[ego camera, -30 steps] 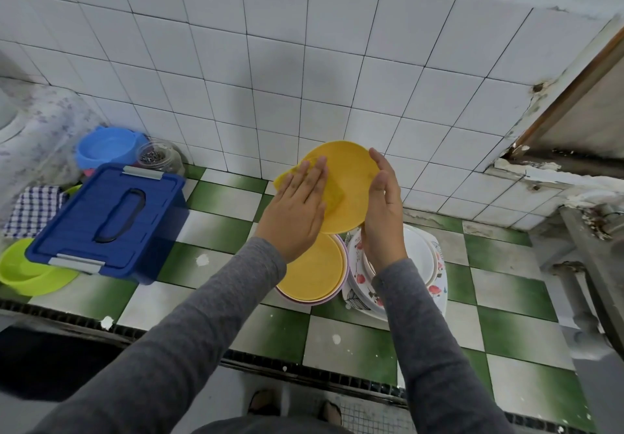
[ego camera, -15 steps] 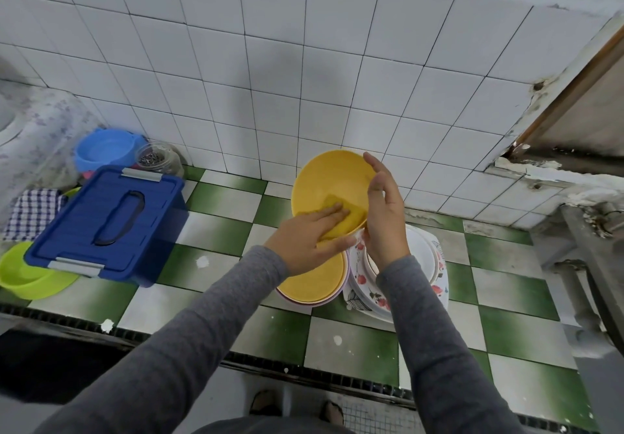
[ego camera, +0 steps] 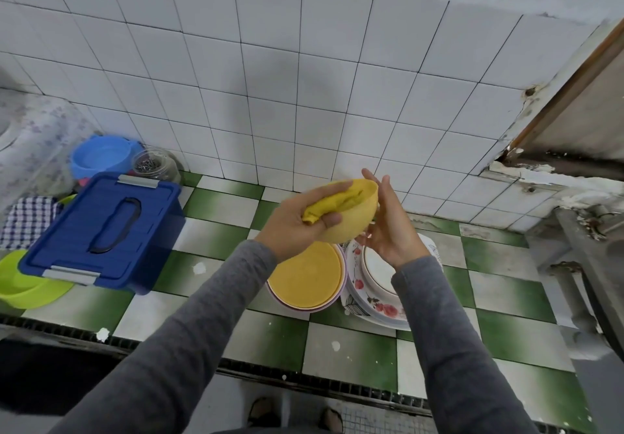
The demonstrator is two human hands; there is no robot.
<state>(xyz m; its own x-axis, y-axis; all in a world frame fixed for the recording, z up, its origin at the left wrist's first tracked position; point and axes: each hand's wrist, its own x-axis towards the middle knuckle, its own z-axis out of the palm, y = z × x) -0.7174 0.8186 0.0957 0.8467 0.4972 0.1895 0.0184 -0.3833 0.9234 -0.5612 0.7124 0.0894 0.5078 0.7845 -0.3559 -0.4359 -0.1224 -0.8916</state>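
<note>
I hold a yellow plastic bowl (ego camera: 351,222) in the air above the tiled counter, tilted with its opening turned up and to the left. My left hand (ego camera: 297,222) grips a yellow cloth (ego camera: 332,204) pushed over the bowl's rim and into it. My right hand (ego camera: 388,227) cups the bowl's right side and underside, fingers straight along it. Below the hands sit a yellow bowl stacked in pinkish bowls (ego camera: 307,278) and a stack of white floral plates (ego camera: 378,295).
On the green and white checked counter (ego camera: 219,210) a blue lidded box (ego camera: 104,231) stands at left, with a lime green bowl (ego camera: 27,285), a blue bowl (ego camera: 101,155), a glass jar (ego camera: 155,165) and a checked cloth (ego camera: 27,220). A white tiled wall rises behind. Pipes (ego camera: 574,298) run at right.
The bowl has tipped from facing me to lying nearly side-on. My left hand moved from wiping the inside with flat fingers to gripping the cloth at the rim.
</note>
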